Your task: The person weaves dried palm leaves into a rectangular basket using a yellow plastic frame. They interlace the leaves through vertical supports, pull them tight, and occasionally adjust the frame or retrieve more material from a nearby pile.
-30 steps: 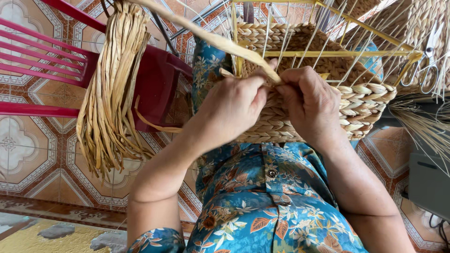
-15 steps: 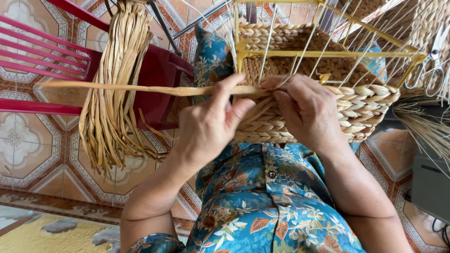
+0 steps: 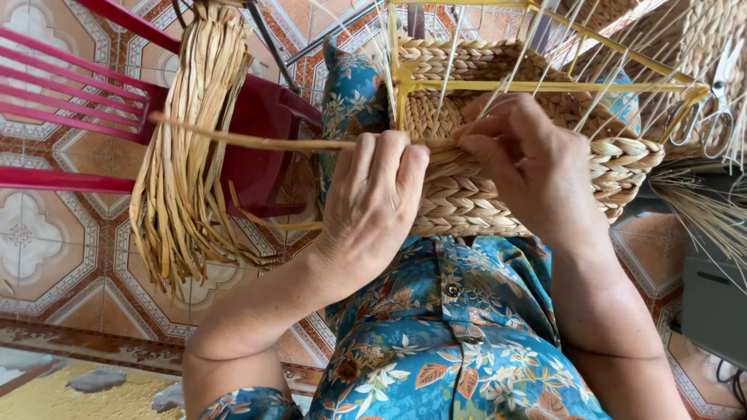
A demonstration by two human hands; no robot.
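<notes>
A half-woven straw basket (image 3: 506, 194) on a yellow wire frame (image 3: 545, 84) rests on my lap. My left hand (image 3: 373, 202) is closed around a long dried straw strand (image 3: 249, 140) that runs out to the left. Its knuckles press against the basket's woven wall. My right hand (image 3: 529, 163) pinches the same strand where it meets the weave, just under the yellow rim. Thin upright stakes (image 3: 451, 54) rise from the basket between the frame bars.
A bundle of dried straw (image 3: 187, 155) hangs over a red plastic chair (image 3: 93, 101) at my left. Scissors (image 3: 712, 101) hang at the right by loose reeds (image 3: 700, 202). Patterned floor tiles (image 3: 47, 241) lie below. A grey box (image 3: 712, 303) stands at the right.
The strand, first angled up to the left, now lies level and points left. My left hand has moved from the basket's rim onto the strand and closed on it.
</notes>
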